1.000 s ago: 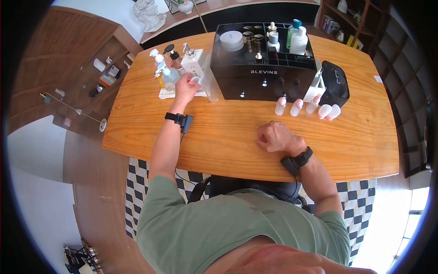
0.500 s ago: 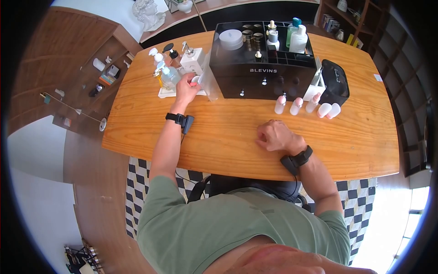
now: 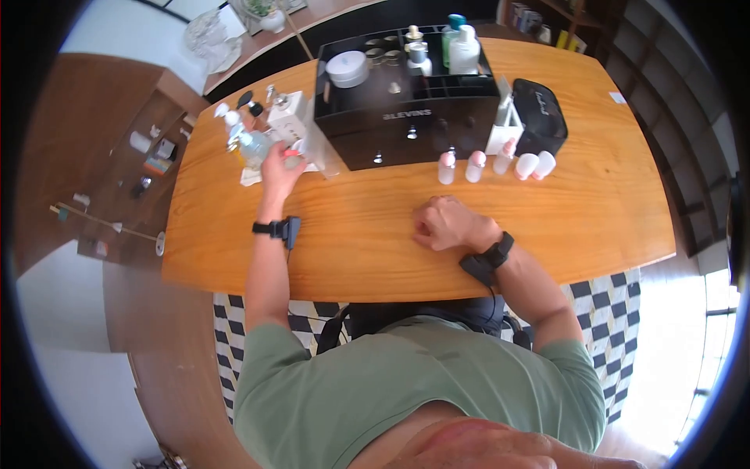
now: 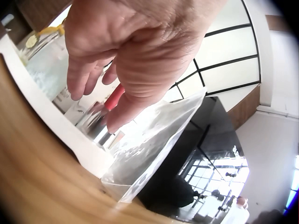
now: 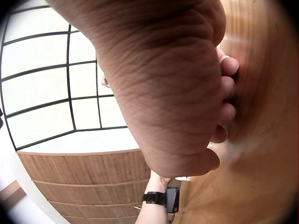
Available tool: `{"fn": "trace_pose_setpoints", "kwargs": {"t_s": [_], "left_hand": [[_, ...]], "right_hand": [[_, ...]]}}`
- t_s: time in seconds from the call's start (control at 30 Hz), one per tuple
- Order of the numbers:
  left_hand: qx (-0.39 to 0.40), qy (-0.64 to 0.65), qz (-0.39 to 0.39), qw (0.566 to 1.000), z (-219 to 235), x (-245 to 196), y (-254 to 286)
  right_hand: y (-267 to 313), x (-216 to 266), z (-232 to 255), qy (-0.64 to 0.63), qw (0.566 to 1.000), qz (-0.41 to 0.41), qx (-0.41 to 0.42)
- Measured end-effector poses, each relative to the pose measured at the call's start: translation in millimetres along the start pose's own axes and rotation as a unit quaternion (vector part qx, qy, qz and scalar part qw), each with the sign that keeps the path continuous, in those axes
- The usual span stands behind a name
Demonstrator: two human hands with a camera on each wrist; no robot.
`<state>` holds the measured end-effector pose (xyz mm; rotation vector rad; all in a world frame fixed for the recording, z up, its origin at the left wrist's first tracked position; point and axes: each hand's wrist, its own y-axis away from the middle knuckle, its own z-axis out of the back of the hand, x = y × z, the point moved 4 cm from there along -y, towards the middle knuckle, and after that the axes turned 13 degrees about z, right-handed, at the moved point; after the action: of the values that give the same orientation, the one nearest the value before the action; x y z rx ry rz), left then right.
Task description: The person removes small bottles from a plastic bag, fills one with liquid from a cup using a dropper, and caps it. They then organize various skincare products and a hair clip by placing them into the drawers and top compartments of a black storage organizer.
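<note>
My left hand (image 3: pixel 279 166) is at the front right of the white tray (image 4: pixel 39 102). Its thumb and fingers close round a small red-topped item (image 4: pixel 114 96), whose kind is hidden behind them. Below the thumb a clear container (image 4: pixel 96 122) stands at the tray's edge. Just right of this hand leans a clear plastic sheet (image 4: pixel 149 144). A clear pump bottle (image 3: pixel 254 145) and a white square pump bottle (image 3: pixel 289 117) stand on the tray. My right hand (image 3: pixel 447 223) rests on the table, its fingers loosely curled and holding nothing.
The black BLEVINS organizer (image 3: pixel 355 141) bears a white round jar (image 3: pixel 348 70) and several bottles. Right of it are a white holder (image 3: pixel 504 134) and a black pouch (image 3: pixel 543 117). Small pink-capped bottles (image 3: pixel 474 168) stand in front, beside white cups (image 3: pixel 527 166).
The head view has swung, so everything sits further left in it. Against the tray, my left hand has hardly moved; my right hand still rests on the table.
</note>
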<state>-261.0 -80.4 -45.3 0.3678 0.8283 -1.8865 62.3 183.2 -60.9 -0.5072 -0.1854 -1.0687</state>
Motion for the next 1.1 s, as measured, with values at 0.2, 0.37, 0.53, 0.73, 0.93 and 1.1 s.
{"fn": "trace_pose_setpoints", "kwargs": {"t_s": [0.2,0.37,0.53,0.73,0.93,1.1], "left_hand": [[-0.125,0.065,0.048,0.989,52.3,-3.9,55.4],[0.05,0.167,0.125,0.977,34.6,-28.6,120.9],[0.288,0.128,0.087,0.945,17.8,-87.5,179.7],[0.316,0.161,0.091,0.931,7.1,-73.5,202.6],[0.28,0.24,0.166,0.914,-7.0,-37.5,207.4],[0.261,0.245,0.162,0.92,-0.3,-46.3,207.6]], "right_hand": [[-2.5,4.5,6.3,-0.048,0.998,0.02,-0.029],[-3.0,23.1,30.0,-0.084,0.971,0.154,-0.161],[5.8,28.0,79.2,-0.047,0.933,0.193,-0.299],[14.6,19.6,100.1,0.043,0.934,0.145,-0.325],[55.3,-16.6,132.9,-0.003,0.853,0.02,-0.522],[82.6,-43.3,135.2,-0.043,0.8,0.039,-0.597]]}}
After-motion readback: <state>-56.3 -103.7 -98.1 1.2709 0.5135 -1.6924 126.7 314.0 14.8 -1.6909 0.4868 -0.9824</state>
